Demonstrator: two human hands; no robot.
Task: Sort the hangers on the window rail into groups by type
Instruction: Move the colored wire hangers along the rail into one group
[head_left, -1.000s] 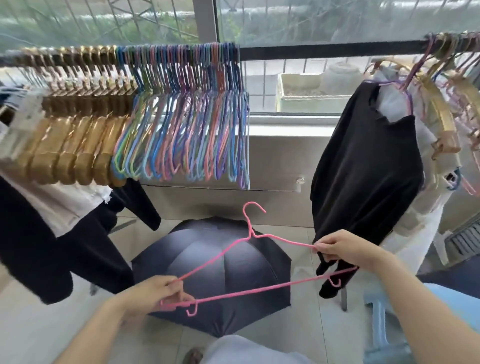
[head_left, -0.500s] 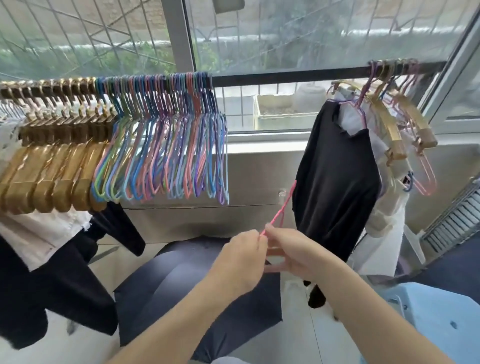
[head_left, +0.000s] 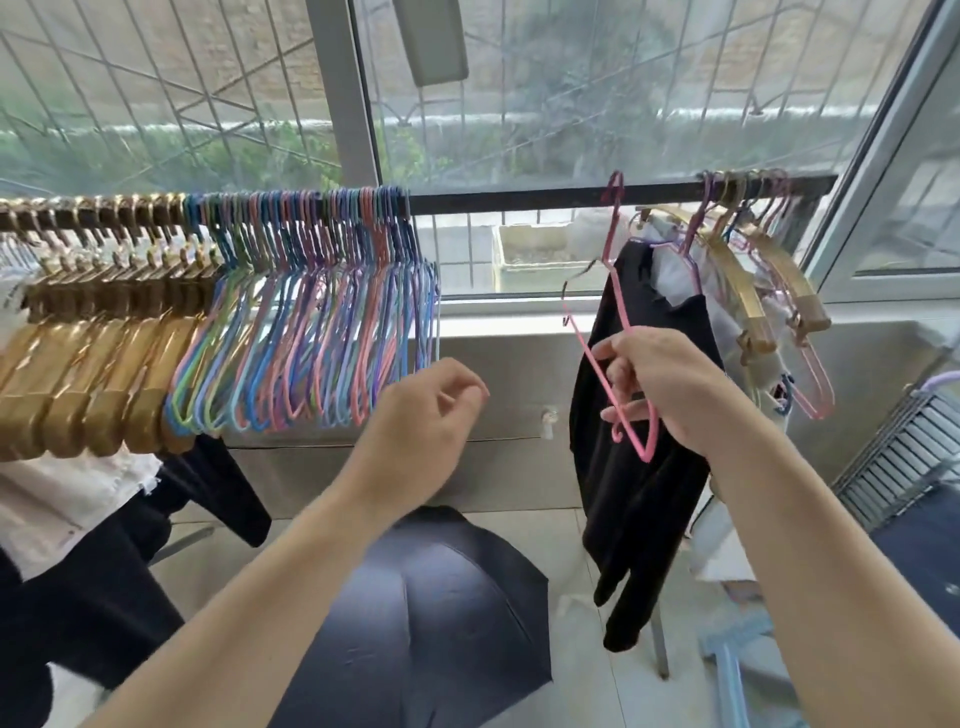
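A dark metal window rail (head_left: 519, 200) runs across the window. On its left part hangs a packed row of gold wooden hangers (head_left: 104, 364), and touching them on the right a dense bunch of thin multicoloured wire hangers (head_left: 311, 332). Toward the rail's right end a black garment (head_left: 639, 467) hangs beside a mixed cluster of gold and pink hangers (head_left: 753, 291). An open dark blue umbrella (head_left: 415, 618) lies on the floor below. The right hand (head_left: 660, 384) has its grip clamped on a thin pink wire hanger (head_left: 615, 312), whose hook seems to sit over the rail's bare middle stretch. The left hand (head_left: 426, 415) hovers loosely curled, holding nothing.
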